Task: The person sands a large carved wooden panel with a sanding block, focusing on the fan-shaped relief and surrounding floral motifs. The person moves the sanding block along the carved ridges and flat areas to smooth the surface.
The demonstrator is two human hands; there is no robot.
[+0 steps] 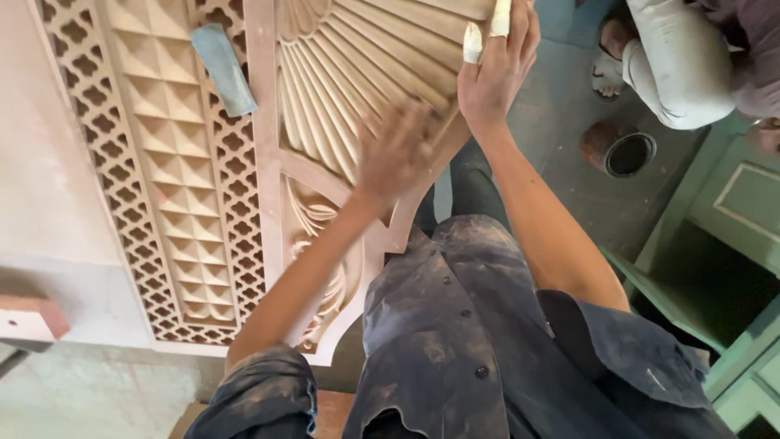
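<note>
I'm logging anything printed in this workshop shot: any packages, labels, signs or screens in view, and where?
None in view. The nearest candidate is a plain blue-grey sheet, probably sandpaper, lying unmarked on the carved wooden panel, upper left of the hands.

The person wears a dark navy, dust-smeared button-front work shirt (pixel 455 325) with small dark buttons and sleeves rolled up above the elbows. Two fingers of the right hand (pixel 491 69) carry white tape wraps (pixel 473 42) at the tips.
</note>
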